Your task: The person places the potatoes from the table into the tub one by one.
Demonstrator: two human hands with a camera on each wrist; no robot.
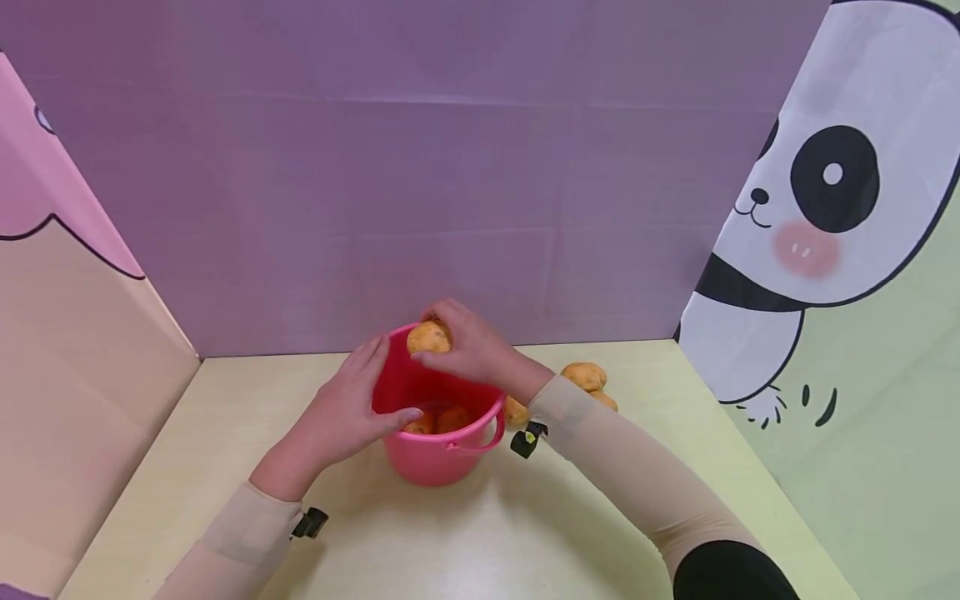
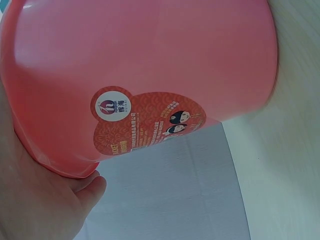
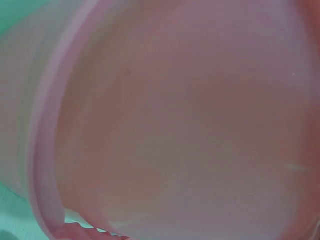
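Note:
A pink bucket point(image 1: 431, 467) stands on the table, its open top facing me. My left hand point(image 1: 348, 412) grips its left rim, the thumb lying over the near edge. In the left wrist view, fingertips point(image 2: 92, 192) show at the rim beside a red label point(image 2: 150, 122). Above the bucket's back part, my right hand point(image 1: 476, 346) holds a potato point(image 1: 429, 337) between thumb and fingers. Inside at the bottom lie potatoes point(image 1: 453, 419), partly hidden by the near wall. The right wrist view shows mostly the bucket's inner wall point(image 3: 175, 115); the held potato is not visible there.
More potatoes point(image 1: 584, 375) lie on the pale table point(image 1: 480, 550) right of the bucket, partly behind my right forearm. A pink handle point(image 1: 497, 437) hangs at the bucket's right side. A purple backdrop point(image 1: 375, 183) rises behind the table, with printed panels at both sides.

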